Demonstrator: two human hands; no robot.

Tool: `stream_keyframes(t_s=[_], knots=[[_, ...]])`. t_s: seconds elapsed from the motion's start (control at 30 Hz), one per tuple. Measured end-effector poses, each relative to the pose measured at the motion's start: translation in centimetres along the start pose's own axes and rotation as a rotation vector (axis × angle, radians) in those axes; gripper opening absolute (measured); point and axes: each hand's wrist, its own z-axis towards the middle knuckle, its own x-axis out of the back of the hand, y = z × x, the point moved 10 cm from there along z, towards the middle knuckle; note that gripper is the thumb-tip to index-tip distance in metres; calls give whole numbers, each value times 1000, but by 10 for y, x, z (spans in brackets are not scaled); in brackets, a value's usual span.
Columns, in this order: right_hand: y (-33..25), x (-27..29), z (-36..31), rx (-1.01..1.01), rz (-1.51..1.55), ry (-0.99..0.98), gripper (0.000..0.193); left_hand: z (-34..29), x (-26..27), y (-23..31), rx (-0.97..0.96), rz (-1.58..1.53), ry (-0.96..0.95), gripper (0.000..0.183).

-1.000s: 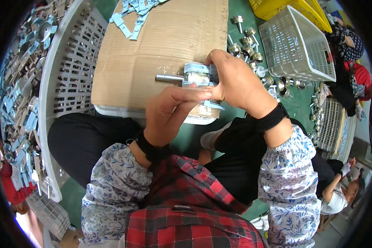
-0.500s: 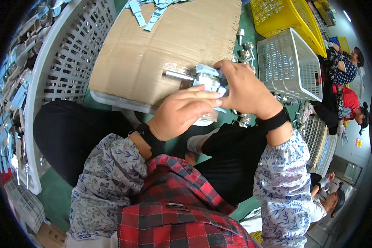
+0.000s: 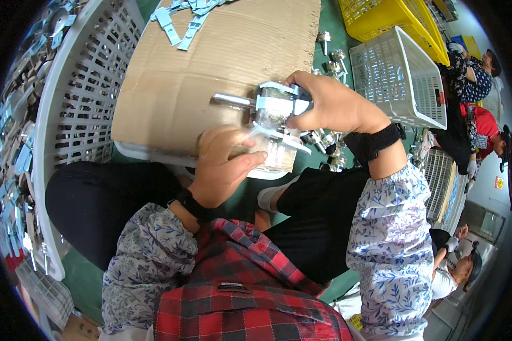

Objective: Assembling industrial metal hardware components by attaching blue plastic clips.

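Note:
My right hand [image 3: 341, 105] grips a silvery metal cylinder part [image 3: 274, 105] from its right side, thumb below and fingers above. A metal rod [image 3: 232, 100] sticks out of this part to the left, over the cardboard. Pale blue plastic pieces lie along the part's upper and lower edges. Just below and left of it, my left hand [image 3: 222, 165] has its thumb and forefinger apart; the fingers are partly smeared by motion. Shiny clear film [image 3: 276, 158] shows by the cardboard's near edge, close to my left thumb.
A cardboard sheet [image 3: 170, 96] bears several blue plastic strips [image 3: 190, 31] at its far edge. A white crate [image 3: 85, 96] stands left, beside a heap of metal and blue parts. More metal parts [image 3: 335, 62] lie right, near white [image 3: 381, 74] and yellow crates [image 3: 381, 20]. People sit farther right.
My left hand has drawn back to the left, off the metal part. My right hand still holds the part, which now shows more fully and has shifted slightly left.

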Motion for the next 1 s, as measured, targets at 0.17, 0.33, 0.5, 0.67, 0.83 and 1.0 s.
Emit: stream_keyframes(t_s=[0.17,0.33,0.5,0.67,0.83,1.0], knots=[[5,1,5,-64,93,-23,66,0,-17,-14,24,7,-168,18],[8,0,6,-89,120,-28,65,5,-16,-20,117,2,-163,13],[6,3,-4,-71,249,-8,58,17,-4,-15,174,-73,-144,14],[15,31,-44,-71,652,144,55,22,-1,-24,320,-246,-245,15],[8,37,-88,7,828,221,59,40,9,3,431,-244,-221,21],[16,33,-123,51,1027,322,64,41,14,21,527,-443,-235,21]])
